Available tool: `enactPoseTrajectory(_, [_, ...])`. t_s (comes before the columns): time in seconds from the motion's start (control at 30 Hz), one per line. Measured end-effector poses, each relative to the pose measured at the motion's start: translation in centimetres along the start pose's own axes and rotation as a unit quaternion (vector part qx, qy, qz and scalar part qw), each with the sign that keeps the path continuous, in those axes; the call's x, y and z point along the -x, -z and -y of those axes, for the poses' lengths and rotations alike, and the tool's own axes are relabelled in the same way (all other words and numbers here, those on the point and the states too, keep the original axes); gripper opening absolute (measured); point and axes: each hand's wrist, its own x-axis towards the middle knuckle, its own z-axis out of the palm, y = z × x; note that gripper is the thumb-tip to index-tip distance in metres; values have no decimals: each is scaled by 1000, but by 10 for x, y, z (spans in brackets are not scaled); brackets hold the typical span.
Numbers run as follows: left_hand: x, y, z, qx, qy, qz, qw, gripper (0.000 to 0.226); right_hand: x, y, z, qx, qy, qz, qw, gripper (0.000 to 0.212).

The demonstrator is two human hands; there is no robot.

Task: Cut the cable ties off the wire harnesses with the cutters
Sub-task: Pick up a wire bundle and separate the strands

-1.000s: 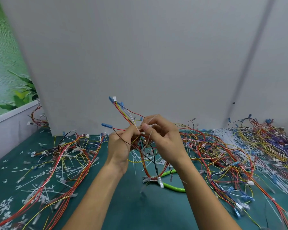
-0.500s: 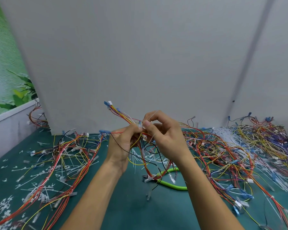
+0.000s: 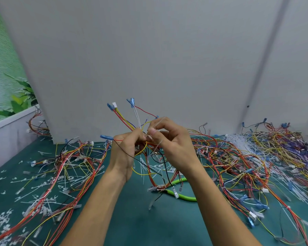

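The wire harness (image 3: 130, 121) is held up at mid-scene above the teal surface (image 3: 132, 222). I see its red, yellow, blue and white leads fan upward toward the far side, ending in blue terminals and one white plug. Its lower loops hang down to the surface beside the cutters (image 3: 183, 196). The left hand (image 3: 126, 153) has its grip curled round the gathered leads where they bunch together. The right hand (image 3: 174, 144) meets it fingertip to fingertip. Its grip is narrow, with thumb and forefinger pinching a translucent cable tie (image 3: 156, 123) that slants across the fingers. I cannot tell whether that tie is looped round the leads. The cutters, with bright green handles, lie flat on the surface on the near side of both hands, between the two forearms. Hanging loops partly cover them, and they are apart from either hand. To the left lies a loose heap of harnesses (image 3: 69, 164), mostly red and yellow, with white tie offcuts (image 3: 43, 189) scattered among and nearer than it. To the right spreads a denser tangle of harnesses (image 3: 238, 166), with a sheaf of white ties (image 3: 238, 142) at its far edge. A grey panel (image 3: 149, 59) stands along the far side, and a green leaf-print backdrop (image 3: 4, 68) shows at far left.
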Motion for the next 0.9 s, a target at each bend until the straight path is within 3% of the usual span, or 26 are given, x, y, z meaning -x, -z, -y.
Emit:
enactPoseTrajectory(0.2, [-7, 6, 9, 20, -11, 8, 1000, 28, -5, 7, -5, -5, -63, 2, 998, 16])
enactPoseTrajectory(0.4, [-22, 22, 3, 194, 28, -4, 981, 42, -9, 46, -10, -9, -122, -41, 992, 20])
enactPoseTrajectory(0.47, [-26, 26, -1, 230, 24, -20, 973, 41, -9, 53, -12, 2, -158, -15, 987, 22])
enactPoseTrajectory(0.67, [-27, 26, 3, 254, 2, -39, 966, 36, -4, 53, -13, -19, -246, 192, 950, 48])
enactPoseTrajectory(0.77, [-28, 26, 6, 254, -10, -34, 967, 28, -4, 54, -13, -20, -231, 214, 949, 34])
enactPoseTrajectory(0.9, [-28, 24, 10, 212, -28, -28, 976, 31, -4, 60, -17, -34, -225, 168, 959, 22])
